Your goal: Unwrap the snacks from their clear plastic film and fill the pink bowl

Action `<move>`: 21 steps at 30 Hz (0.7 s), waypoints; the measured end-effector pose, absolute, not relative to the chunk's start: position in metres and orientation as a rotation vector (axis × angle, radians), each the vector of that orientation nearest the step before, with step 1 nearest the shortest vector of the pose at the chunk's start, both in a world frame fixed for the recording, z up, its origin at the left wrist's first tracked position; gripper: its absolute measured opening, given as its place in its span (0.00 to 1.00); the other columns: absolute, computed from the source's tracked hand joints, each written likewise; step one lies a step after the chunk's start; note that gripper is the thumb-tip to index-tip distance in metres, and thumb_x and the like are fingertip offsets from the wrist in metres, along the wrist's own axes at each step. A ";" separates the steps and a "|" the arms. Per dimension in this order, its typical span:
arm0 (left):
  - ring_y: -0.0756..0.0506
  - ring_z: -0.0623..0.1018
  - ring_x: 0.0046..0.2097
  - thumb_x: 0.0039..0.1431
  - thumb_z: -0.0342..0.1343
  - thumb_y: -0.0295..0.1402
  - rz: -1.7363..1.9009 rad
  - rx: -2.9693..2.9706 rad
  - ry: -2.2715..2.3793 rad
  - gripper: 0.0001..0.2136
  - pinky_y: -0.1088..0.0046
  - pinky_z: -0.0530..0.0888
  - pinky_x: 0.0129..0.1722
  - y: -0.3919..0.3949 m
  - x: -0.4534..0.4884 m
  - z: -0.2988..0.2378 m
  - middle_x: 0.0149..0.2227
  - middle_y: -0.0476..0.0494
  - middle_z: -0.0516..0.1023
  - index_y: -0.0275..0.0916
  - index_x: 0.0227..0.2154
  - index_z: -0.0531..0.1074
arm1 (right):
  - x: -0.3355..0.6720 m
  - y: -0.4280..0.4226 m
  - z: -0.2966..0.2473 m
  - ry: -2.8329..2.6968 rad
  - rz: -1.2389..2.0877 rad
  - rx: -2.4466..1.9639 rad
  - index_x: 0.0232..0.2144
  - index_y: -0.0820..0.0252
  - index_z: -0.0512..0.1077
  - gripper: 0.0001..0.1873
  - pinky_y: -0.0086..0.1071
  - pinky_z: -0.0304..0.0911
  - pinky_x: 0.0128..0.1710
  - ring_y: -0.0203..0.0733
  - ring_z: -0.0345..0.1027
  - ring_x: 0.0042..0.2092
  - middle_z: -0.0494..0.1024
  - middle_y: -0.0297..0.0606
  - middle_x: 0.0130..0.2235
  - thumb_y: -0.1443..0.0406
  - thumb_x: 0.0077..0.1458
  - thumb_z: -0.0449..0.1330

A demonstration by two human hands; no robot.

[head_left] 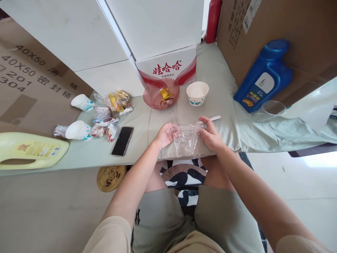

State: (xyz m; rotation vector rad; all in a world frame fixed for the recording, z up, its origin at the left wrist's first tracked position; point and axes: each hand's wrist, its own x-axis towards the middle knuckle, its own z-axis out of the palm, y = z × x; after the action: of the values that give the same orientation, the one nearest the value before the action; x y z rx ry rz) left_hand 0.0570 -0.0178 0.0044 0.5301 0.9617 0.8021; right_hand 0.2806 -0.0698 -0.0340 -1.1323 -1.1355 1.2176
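Note:
A clear, crinkled plastic bag (pixel 186 142) is stretched between my two hands at the front edge of the covered table. My left hand (pixel 166 135) has its fingers curled around the bag's left side. On the other side, my right hand (pixel 211 136) pinches the right edge, its index finger reaching forward. A white plastic utensil (pixel 215 118) lies just beyond my right fingers, its other end hidden by hand and bag. Past the hands stand a white paper bowl (pixel 197 94) with a blue leaf pattern and a translucent pink bowl (pixel 161 96) containing gold-wrapped items (pixel 165 94).
To the left are a black phone (pixel 122 141), several packaged snacks (pixel 105 121), two paper cups (pixel 79 130) and a yellow jug (pixel 28 149). On the right, a blue bottle (pixel 264 79) and a clear cup (pixel 272 109) stand before a cardboard box (pixel 302 42). White boxes (pixel 158 24) line the back.

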 end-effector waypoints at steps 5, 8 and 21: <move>0.51 0.75 0.26 0.48 0.69 0.41 1.004 0.580 1.059 0.16 0.74 0.74 0.31 -0.024 0.065 -0.001 0.23 0.51 0.74 0.38 0.23 0.69 | 0.271 -0.070 -0.027 -1.134 1.261 -1.154 0.67 0.43 0.50 0.50 0.46 0.71 0.53 0.46 0.73 0.50 0.54 0.48 0.69 0.52 0.47 0.70; 0.51 0.75 0.27 0.36 0.75 0.36 0.986 0.784 1.046 0.18 0.74 0.72 0.31 -0.029 0.068 -0.005 0.23 0.52 0.74 0.37 0.23 0.70 | 0.263 -0.066 -0.025 -1.211 1.238 -1.230 0.69 0.45 0.47 0.54 0.48 0.74 0.48 0.42 0.75 0.41 0.52 0.53 0.70 0.58 0.45 0.70; 0.56 0.65 0.26 0.36 0.70 0.31 0.924 1.063 1.102 0.17 0.79 0.61 0.28 -0.034 0.070 -0.006 0.22 0.58 0.65 0.38 0.23 0.64 | 0.305 -0.078 -0.028 -1.051 0.829 -1.532 0.55 0.51 0.64 0.29 0.47 0.74 0.47 0.45 0.75 0.44 0.70 0.46 0.55 0.65 0.50 0.58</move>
State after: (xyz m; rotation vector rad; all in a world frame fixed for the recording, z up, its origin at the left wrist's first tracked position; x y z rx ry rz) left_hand 0.0697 -0.0343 -0.0065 1.0628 1.1024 0.9235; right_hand 0.3047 -0.0782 -0.0282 -1.5317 -1.0506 0.8288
